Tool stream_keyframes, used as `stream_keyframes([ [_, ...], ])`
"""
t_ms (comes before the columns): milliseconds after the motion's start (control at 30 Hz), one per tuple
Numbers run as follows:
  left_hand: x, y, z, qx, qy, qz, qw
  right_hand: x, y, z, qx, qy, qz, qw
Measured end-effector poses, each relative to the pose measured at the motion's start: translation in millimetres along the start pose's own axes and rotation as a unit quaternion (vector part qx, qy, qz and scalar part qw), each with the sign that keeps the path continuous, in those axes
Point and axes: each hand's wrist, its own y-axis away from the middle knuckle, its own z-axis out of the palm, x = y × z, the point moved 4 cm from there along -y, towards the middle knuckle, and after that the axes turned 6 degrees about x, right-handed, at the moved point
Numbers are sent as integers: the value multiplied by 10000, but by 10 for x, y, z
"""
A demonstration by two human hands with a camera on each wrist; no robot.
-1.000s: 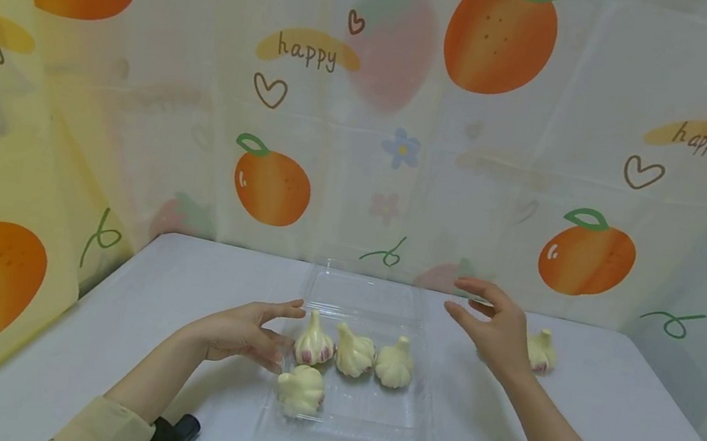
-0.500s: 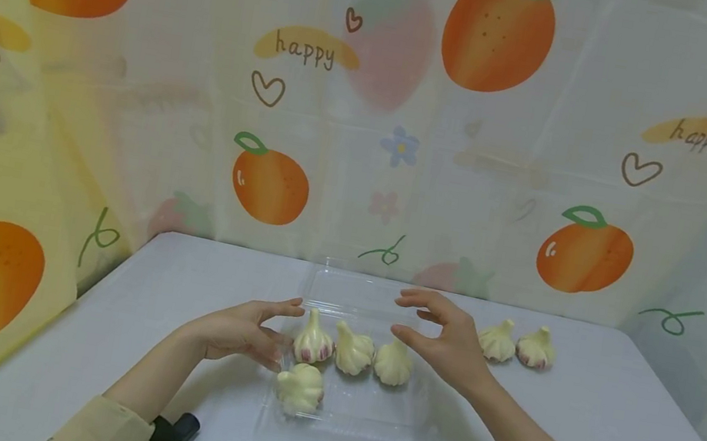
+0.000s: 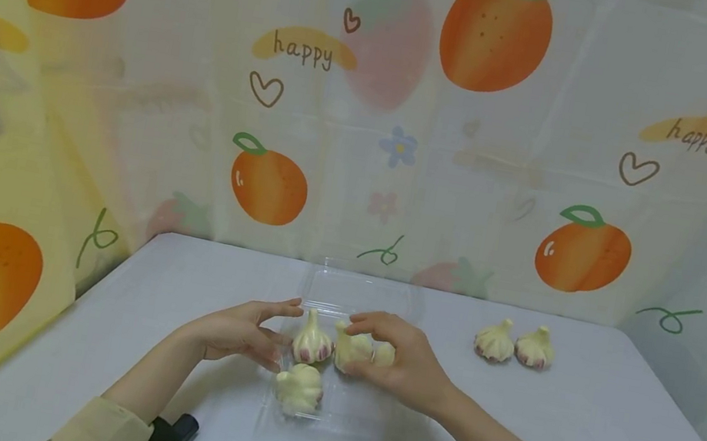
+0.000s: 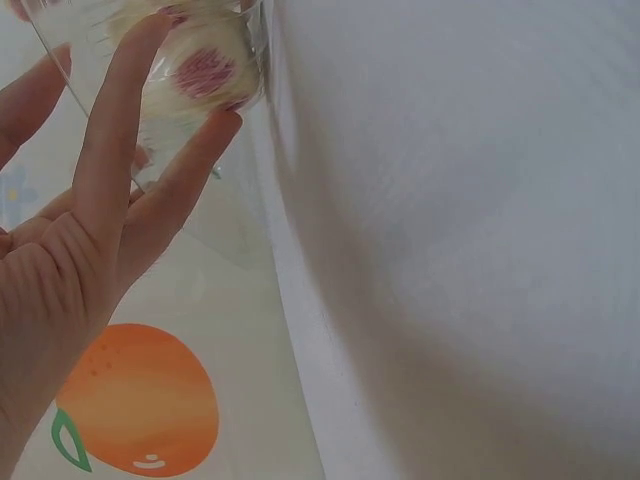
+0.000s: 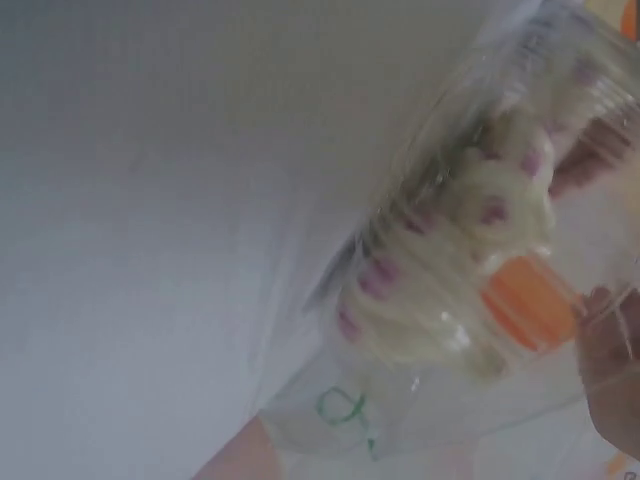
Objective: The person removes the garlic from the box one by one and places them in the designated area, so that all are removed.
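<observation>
Several pale garlic bulbs sit in a clear plastic box [image 3: 377,412]: one at back left [image 3: 313,340], one at front left [image 3: 299,389], a middle bulb [image 3: 351,350] and a right bulb [image 3: 383,355]. My left hand [image 3: 247,331] rests extended fingers at the box's left side; the left wrist view shows fingertips [image 4: 228,122] beside a purple-marked bulb. My right hand [image 3: 404,358] reaches over the box from the right, thumb and index finger apart. Their tips overlap the middle bulb, and the right bulb shows in the gap between them, partly hidden.
Two more garlic bulbs, a nearer one [image 3: 495,341] and one beside it [image 3: 536,348], stand on the white table [image 3: 556,434] at back right. The clear lid [image 3: 359,292] lies folded back behind the box. A fruit-printed curtain [image 3: 347,173] hangs behind the table.
My right hand has moved left and down from near the two bulbs at back right to the bulbs in the box, uncovering those two. My left hand has stayed put.
</observation>
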Motion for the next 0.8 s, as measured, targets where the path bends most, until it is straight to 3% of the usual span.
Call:
stream_keyframes([
  [333,-3,-2,-10,0,2,8,10000,-112,7,225,-666,54,-90,9977],
  [567,-6,-1,-17,15,-35,12,10000,-152,-16,370,-1088,-184,112,9938],
  [800,-18,-8,-26,-15,-50,49,10000,-198,-15,502,-1352,40,59,9908],
])
